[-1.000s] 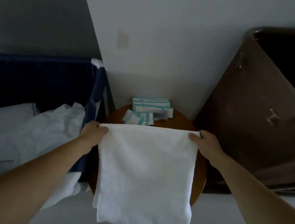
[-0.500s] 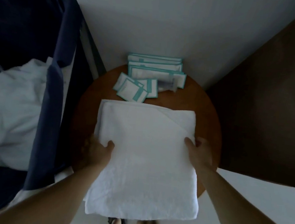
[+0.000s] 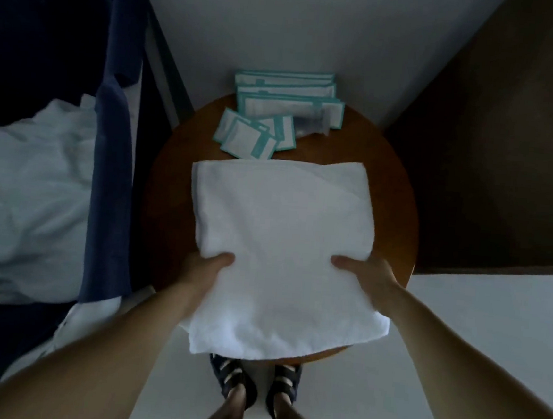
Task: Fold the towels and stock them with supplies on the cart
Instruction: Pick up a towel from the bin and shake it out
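Folded white terry towel (image 3: 282, 243) lies on the round brown wooden worktop (image 3: 393, 193), overhanging at 6 o'clock; my left hand (image 3: 206, 266) and right hand (image 3: 366, 274) grip its sides, thumbs on top.

A round brown desk (image 3: 399, 200) sits between a white wall (image 3: 285, 19) and a dark brown panel (image 3: 508, 146), on pale floor (image 3: 493, 315).

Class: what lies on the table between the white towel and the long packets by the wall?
In the head view, overlapping teal-edged sachets lie there on the brown table, just beyond the towel.
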Available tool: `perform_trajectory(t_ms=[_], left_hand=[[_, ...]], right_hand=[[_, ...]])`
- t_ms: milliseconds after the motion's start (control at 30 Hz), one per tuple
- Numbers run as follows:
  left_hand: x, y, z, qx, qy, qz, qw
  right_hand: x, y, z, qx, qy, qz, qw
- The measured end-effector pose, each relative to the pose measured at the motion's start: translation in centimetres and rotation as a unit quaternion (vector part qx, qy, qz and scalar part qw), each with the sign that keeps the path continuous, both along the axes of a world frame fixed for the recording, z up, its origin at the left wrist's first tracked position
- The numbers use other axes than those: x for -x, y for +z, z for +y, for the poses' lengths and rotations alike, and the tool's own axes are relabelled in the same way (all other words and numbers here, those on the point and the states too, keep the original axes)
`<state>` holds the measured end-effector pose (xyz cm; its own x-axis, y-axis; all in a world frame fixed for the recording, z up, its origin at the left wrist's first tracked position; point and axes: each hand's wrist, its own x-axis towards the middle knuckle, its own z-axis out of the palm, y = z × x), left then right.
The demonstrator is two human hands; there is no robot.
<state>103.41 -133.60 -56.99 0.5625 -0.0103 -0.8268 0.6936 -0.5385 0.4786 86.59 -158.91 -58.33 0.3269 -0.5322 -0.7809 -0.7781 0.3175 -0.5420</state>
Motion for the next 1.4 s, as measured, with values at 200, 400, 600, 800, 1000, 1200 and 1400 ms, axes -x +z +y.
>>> perform_trajectory(t_ms=[200,400,600,800,1000,1200,1400], left_hand=[[1.3,2.2,-0.1,0.135,0.058,-0.015,0.989],[6.1,2.0,3.7,0.127,0.055,-0.116,0.983],[6.8,-2.4,2.9,0.071,0.025,-0.057,0.996],[1.5,-3.2,0.0,0.042,-0.001,-0.128,0.991],[0.5,-3.9,-0.5,-0.039,-0.060,-0.167,0.983],[1.8,-3.7,0.5,-0.199,-0.143,-0.269,0.931],[4.2,-3.2,0.1,-0.235,-0.178,-0.314,0.902]], right_hand=[[-0.9,3.7,-0.7,-0.006,0.003,-0.135,0.991],[3.6,5.7,-0.3,-0.006,-0.009,-0.145,0.989],[4.4,1.4,0.3,-0.032,-0.054,-0.066,0.996],[1.0,-0.6,-2.1,0.000,-0.067,-0.067,0.996],[-0.4,-1.3,-2.8,0.081,0.007,-0.017,0.997],[1.3,-2.1,-2.0,0.154,0.074,0.061,0.983],[2.6,-3.4,-1.4,0.203,0.112,0.118,0.966]])
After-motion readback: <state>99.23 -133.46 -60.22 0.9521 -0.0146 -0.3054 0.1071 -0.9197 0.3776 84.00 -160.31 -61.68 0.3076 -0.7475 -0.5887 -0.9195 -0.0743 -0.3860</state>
